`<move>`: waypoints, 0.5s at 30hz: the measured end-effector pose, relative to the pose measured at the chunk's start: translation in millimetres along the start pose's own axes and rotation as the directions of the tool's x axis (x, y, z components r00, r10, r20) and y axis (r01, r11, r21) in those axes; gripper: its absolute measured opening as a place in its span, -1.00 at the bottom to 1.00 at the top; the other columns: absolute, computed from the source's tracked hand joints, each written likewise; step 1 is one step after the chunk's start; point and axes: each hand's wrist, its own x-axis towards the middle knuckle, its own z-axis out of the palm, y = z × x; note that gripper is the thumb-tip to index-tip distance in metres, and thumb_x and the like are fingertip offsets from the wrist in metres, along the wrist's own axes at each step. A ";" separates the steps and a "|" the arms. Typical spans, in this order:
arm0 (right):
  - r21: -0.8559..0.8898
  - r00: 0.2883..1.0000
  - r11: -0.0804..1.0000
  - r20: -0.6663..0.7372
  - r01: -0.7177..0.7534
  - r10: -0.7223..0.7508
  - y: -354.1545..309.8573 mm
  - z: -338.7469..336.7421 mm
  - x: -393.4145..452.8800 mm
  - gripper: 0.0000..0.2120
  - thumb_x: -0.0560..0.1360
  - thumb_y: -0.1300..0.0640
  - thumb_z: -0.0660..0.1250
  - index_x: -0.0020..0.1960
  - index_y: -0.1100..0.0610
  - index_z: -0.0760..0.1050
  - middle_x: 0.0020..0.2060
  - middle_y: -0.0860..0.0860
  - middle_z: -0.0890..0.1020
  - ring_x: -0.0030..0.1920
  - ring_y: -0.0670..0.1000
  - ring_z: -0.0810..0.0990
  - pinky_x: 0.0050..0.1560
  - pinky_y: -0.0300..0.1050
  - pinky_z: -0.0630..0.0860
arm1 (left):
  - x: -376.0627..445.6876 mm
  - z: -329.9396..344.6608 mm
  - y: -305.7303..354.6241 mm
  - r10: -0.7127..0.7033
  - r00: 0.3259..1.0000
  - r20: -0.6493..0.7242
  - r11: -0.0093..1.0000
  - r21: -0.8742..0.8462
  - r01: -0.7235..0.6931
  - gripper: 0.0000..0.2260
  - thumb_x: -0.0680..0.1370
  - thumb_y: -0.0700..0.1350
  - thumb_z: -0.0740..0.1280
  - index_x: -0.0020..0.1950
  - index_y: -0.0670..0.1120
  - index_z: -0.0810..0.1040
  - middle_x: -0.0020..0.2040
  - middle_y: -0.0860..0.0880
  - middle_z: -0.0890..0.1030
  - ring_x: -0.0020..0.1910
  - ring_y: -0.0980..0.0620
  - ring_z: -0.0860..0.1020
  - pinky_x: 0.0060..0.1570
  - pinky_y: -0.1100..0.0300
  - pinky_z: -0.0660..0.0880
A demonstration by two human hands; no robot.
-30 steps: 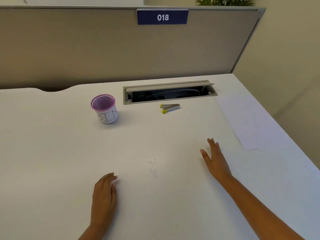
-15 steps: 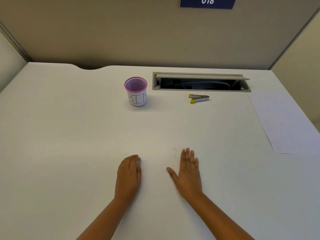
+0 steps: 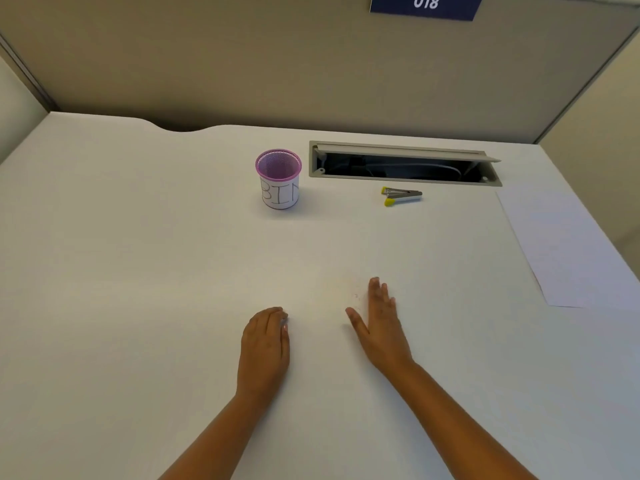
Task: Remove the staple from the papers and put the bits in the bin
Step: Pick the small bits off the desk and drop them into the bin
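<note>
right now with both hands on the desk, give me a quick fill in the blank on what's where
1. The cup with the purple rim bears the word ____.
2. The staple remover has ____ handle tips.
3. The papers lie nearest the ____ hand.
4. The left hand and right hand hold ____.

Missing words: BIN; yellow; right; nothing

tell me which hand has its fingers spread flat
The right hand: its fingers lie straight on the desk with the thumb out. The left hand has its fingers curled under.
</note>
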 end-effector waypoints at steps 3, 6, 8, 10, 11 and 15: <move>-0.103 0.995 0.990 -0.023 -0.095 0.093 12.0 10.9 -24.6 -0.18 0.41 -0.42 -0.31 0.42 0.11 -0.42 0.50 0.02 -0.27 0.49 -0.03 -0.31 0.43 -0.16 -0.34 | 0.3 0.6 -1.9 0.035 0.999 -0.025 0.999 -0.002 -0.035 -0.67 0.52 -0.10 0.03 0.01 -0.19 0.54 0.03 -0.11 0.60 0.06 0.01 0.41 0.11 0.20 0.29; -0.190 0.992 0.975 0.022 -0.115 0.121 14.5 28.7 -41.7 -0.04 0.15 -0.48 -0.62 0.37 0.10 -0.47 0.44 0.06 -0.37 0.42 -0.02 -0.43 0.45 -0.09 -0.38 | 0.8 1.3 -4.2 0.036 0.999 -0.021 0.999 -0.005 -0.036 -0.68 0.52 -0.10 0.04 0.00 -0.19 0.55 0.02 -0.11 0.60 0.05 0.00 0.42 0.11 0.20 0.29; -0.196 0.991 0.972 0.005 -0.131 0.135 9.0 34.1 -41.9 -0.01 0.13 -0.48 -0.64 0.37 0.13 -0.49 0.40 0.06 -0.43 0.42 0.01 -0.46 0.45 -0.05 -0.40 | -0.1 1.7 -6.0 0.030 1.000 -0.002 1.000 -0.001 -0.030 -0.68 0.52 -0.09 0.04 0.01 -0.18 0.54 0.03 -0.10 0.59 0.05 -0.05 0.47 0.12 0.21 0.28; -0.219 0.990 0.965 -0.018 -0.142 0.142 1.4 37.2 -33.1 0.01 0.11 -0.48 -0.65 0.36 0.15 -0.49 0.40 0.07 -0.43 0.42 0.02 -0.46 0.44 -0.03 -0.40 | -1.0 0.8 -6.8 0.019 1.000 0.019 1.000 -0.011 -0.019 -0.67 0.52 -0.06 0.04 0.04 -0.17 0.54 0.06 -0.08 0.58 0.07 -0.08 0.50 0.14 0.25 0.26; -0.231 0.990 0.962 -0.023 -0.144 0.143 -2.4 38.4 -26.2 0.02 0.11 -0.48 -0.66 0.36 0.16 -0.49 0.41 0.09 -0.41 0.42 0.03 -0.45 0.44 -0.02 -0.40 | 0.0 0.5 -7.6 0.002 1.000 0.025 1.000 -0.029 -0.001 -0.65 0.52 -0.03 0.04 0.07 -0.15 0.53 0.08 -0.06 0.58 0.09 -0.07 0.50 0.15 0.28 0.24; -0.235 0.991 0.963 -0.018 -0.134 0.133 -21.7 41.6 4.7 0.03 0.11 -0.48 -0.65 0.36 0.19 -0.46 0.49 0.17 -0.30 0.48 0.09 -0.37 0.43 0.00 -0.39 | 21.3 -3.9 -7.2 -0.095 0.995 0.027 0.987 -0.125 0.097 -0.59 0.50 0.07 0.05 0.20 -0.12 0.43 0.16 -0.06 0.51 0.15 -0.03 0.45 0.18 0.22 0.27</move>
